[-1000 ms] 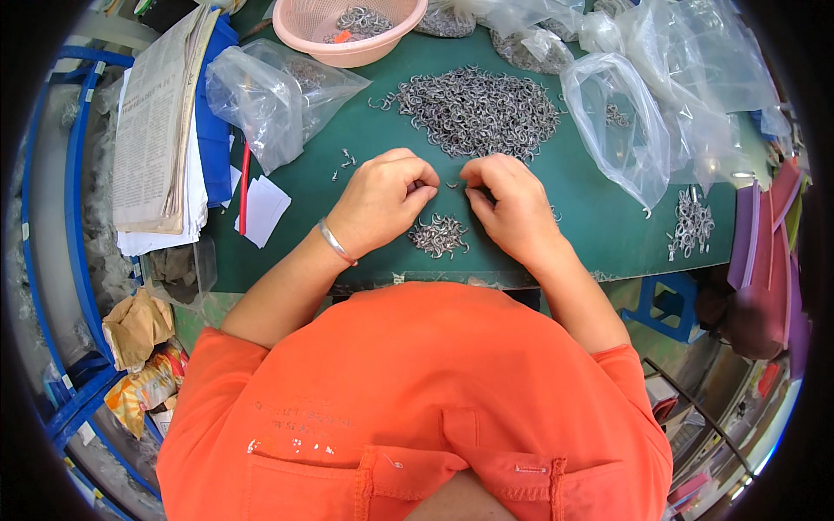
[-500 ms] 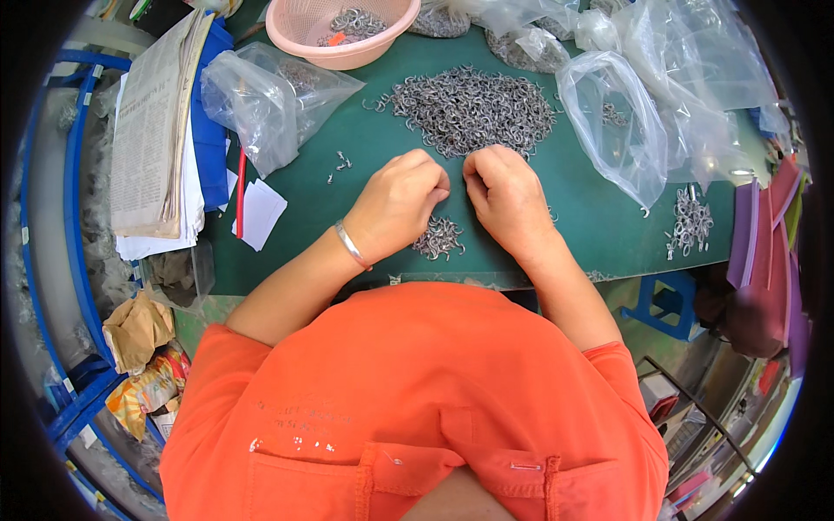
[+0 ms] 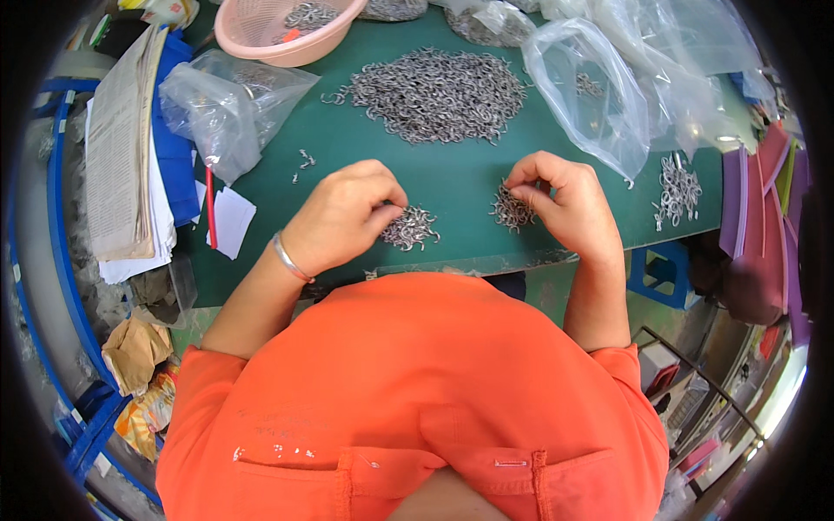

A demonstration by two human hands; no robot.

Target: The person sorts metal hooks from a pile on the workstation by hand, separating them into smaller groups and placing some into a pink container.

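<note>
A flat dark-green worktop (image 3: 447, 187) is being occupied by a broad heap of curved grey metal pieces (image 3: 434, 95) and two small greyish metal piles (image 3: 411, 229). A round pink plastic basket (image 3: 291, 55), crumpled clear plastic bags (image 3: 213, 122), silvery metal links (image 3: 678, 193) and white paper slips (image 3: 233, 224) are being carried.

Lighting: bright, diffuse; faint soft shadows on green desk (image 3: 452, 187). Glare: pale highlights on clear plastic bags (image 3: 665, 82), desk's far right. Distortion: fisheye; blue shelf rail (image 3: 56, 200) bowed, left of desk. Outer rim around desk: soft, black-vignetted.
</note>
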